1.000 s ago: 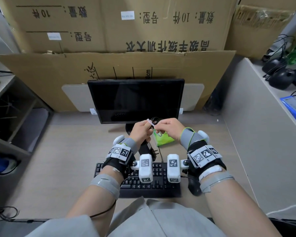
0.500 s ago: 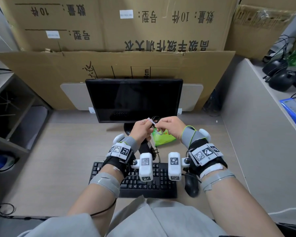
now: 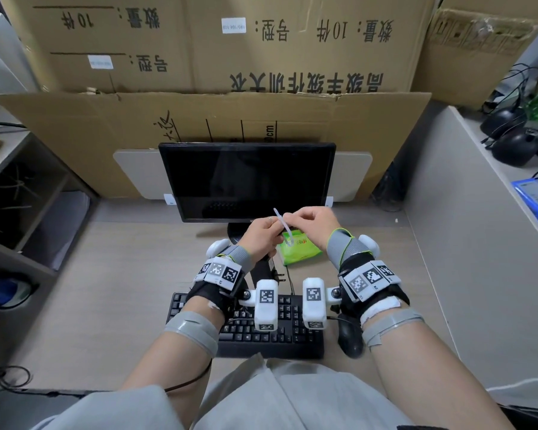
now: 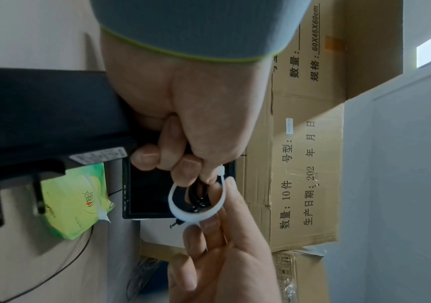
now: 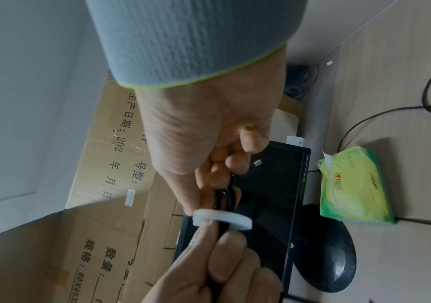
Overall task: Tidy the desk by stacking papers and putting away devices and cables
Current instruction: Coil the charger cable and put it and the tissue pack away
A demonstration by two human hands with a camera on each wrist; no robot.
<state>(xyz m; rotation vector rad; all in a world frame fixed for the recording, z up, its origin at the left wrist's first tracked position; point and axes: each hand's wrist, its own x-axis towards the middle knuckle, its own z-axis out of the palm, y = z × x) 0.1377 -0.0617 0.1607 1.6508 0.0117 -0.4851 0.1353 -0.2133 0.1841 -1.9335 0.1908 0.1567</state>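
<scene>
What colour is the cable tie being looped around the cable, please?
White cable tie, clearest in the left wrist view.

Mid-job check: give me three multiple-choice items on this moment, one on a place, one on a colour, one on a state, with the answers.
1. Where does the green tissue pack lie?
A. on the keyboard
B. on the desk by the monitor stand
C. on the left shelf

2. What colour is the cable tie?
A. white
B. black
C. blue

3. How does the tie stand around the black cable bundle?
A. lying flat on the desk
B. cinched tight
C. looped loosely

Answers: 1 B, the head view shows it by the stand, beyond the keyboard. 2 A, white in every view. 3 C, the left wrist view shows a gap inside the loop, held between the left hand and the right hand.
</scene>
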